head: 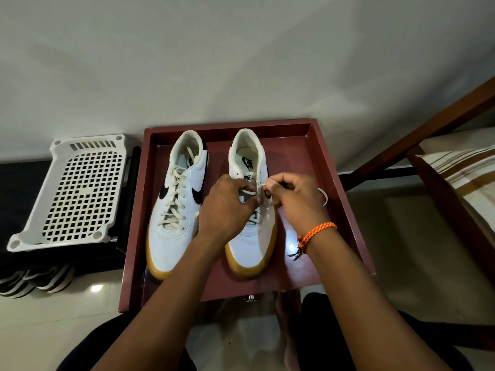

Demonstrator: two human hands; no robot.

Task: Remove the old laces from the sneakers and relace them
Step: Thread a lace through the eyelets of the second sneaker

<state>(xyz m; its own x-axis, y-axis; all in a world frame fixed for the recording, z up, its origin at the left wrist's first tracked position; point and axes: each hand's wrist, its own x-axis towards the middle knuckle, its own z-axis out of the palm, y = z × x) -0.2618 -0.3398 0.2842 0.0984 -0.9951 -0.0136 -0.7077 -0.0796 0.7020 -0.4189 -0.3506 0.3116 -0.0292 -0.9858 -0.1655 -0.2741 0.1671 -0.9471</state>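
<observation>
Cream lace (249,193) is pinched between the fingers (247,189) of the left hand (226,207), curled over the middle of the right-side sneaker (250,210). The right hand (293,202) has its fingers curled too, nipping the lace's tip at an upper eyelet on the shoe's far edge; a loop of the same lace shows just beyond that hand. Both hands cover most of the eyelet rows, so how far this shoe is laced cannot be made out. An orange braided band (317,232) sits on the right wrist.

The shoe lies lengthwise, tan toe toward the person, heel opening toward the wall. Just beside it, parallel and pointing the same way, the left-side sneaker (178,204) is fully laced. Both rest in a dark red tray (332,167). Left of the tray lies a white perforated plastic rack (77,194); dark striped items below it are hard to identify.
</observation>
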